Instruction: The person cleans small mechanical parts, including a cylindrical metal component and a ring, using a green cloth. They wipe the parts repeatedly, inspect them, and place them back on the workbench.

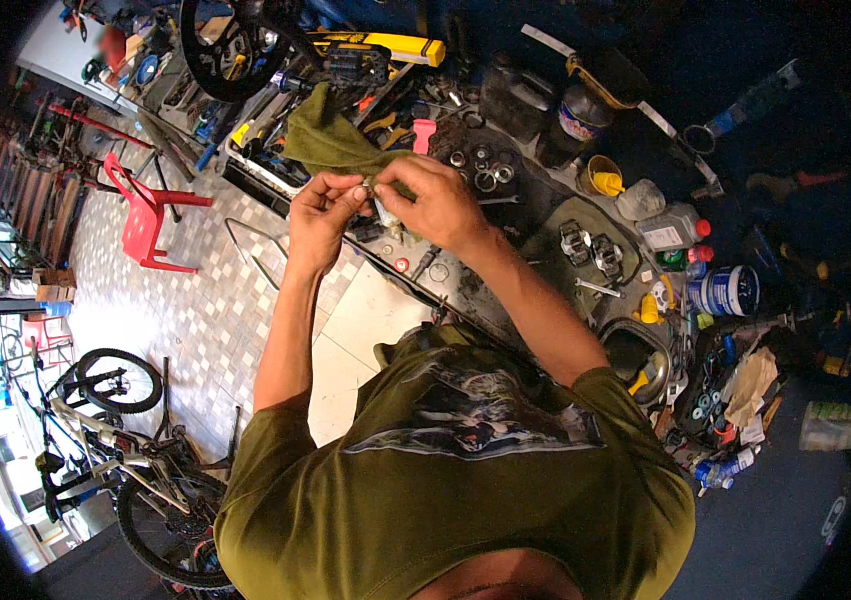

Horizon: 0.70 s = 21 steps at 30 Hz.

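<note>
My left hand (324, 217) and my right hand (433, 196) meet over the front edge of a cluttered workbench. Between their fingertips they pinch a small part (366, 184), too small and covered to name. Just below the right fingers shows a whitish object (386, 214), partly hidden. An olive-green cloth (328, 135) lies crumpled beyond both hands. To the right of my right hand, several metal rings (485, 178) rest on a dark surface beside a wrench (499, 200). A pink plastic piece (423, 136) lies behind that hand.
Bicycle pedals (590, 247) sit on a cloth at right, near another wrench (598, 287) and a metal basin (665, 352) holding a yellow brush. Bottles (669, 229) and a bucket (725, 291) line the back. A red plastic chair (144, 217) and a bicycle (125, 450) occupy the left.
</note>
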Tool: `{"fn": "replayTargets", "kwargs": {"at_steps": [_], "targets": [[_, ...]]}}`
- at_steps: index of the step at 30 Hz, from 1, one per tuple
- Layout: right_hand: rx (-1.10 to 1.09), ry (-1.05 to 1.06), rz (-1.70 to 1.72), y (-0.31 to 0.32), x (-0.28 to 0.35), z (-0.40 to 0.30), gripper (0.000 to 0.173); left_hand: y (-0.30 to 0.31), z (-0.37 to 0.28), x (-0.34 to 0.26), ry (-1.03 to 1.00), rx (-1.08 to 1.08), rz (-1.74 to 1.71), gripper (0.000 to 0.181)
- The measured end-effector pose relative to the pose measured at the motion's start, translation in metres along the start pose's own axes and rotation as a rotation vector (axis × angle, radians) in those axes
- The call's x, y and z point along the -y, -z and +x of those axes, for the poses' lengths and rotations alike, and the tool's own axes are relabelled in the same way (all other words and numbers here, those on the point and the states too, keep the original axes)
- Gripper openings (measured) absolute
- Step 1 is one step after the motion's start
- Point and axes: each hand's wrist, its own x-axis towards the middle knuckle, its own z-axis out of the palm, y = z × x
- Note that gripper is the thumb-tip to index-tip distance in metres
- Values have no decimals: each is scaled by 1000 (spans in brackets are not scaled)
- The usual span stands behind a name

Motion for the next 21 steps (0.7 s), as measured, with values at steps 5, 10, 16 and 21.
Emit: {"fn": "replayTargets", "kwargs": {"at_steps": [5, 10, 16, 21], "targets": [[42, 245, 1, 3, -9, -3, 16, 6, -7, -4, -11, 10, 120, 13], [173, -204, 501, 2, -21, -4, 14, -4, -11, -20, -36, 80, 247, 12], [358, -343, 583, 5, -34, -1, 12, 0, -9, -18, -33, 151, 379, 12], [205, -216, 231, 7, -7, -1, 14, 0, -9, -10, -187, 78, 481, 10]]}}
